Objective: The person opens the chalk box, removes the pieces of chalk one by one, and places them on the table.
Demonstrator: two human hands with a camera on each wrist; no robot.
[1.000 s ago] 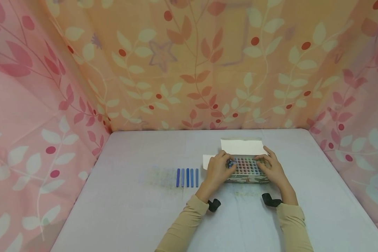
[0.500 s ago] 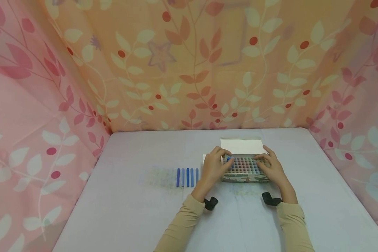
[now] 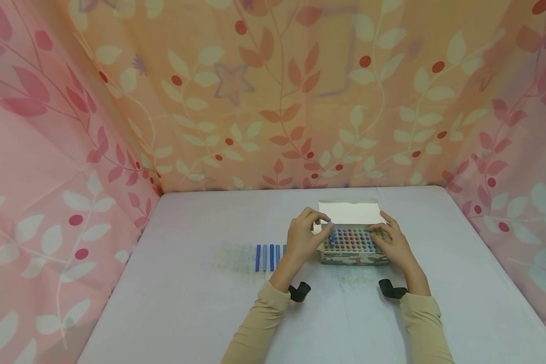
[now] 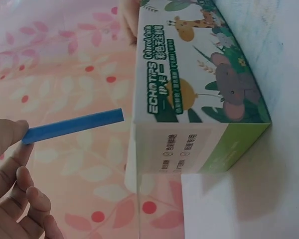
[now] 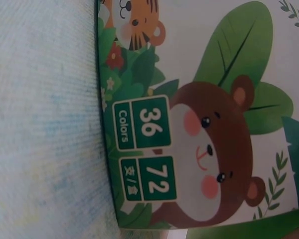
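Observation:
Between thumb and forefinger my left hand (image 3: 302,237) pinches the end of a blue chalk stick (image 4: 74,125), fully clear of the box in the left wrist view. The box of colored chalk (image 3: 355,258) stands open in the head view, with rows of many-colored chalk ends (image 3: 352,237) showing on top. My right hand (image 3: 391,242) rests on the box's right end, fingers over its top edge. Printed animals cover the box's front (image 5: 209,159), which fills much of the right wrist view. To the left, several blue chalk sticks (image 3: 271,258) lie side by side on the table.
Behind the box its white lid flap (image 3: 349,212) is folded back. Chalk smudges (image 3: 232,255) mark the white table cover left of the laid-out sticks. A floral curtain (image 3: 273,101) hangs along the table's back and sides. Black wrist cameras (image 3: 300,291) sit on both wrists.
My left hand has drawn the blue chalk stick up out of the box and shifted slightly left, now partly covering the rightmost laid-out stick. My right hand stays on the box.

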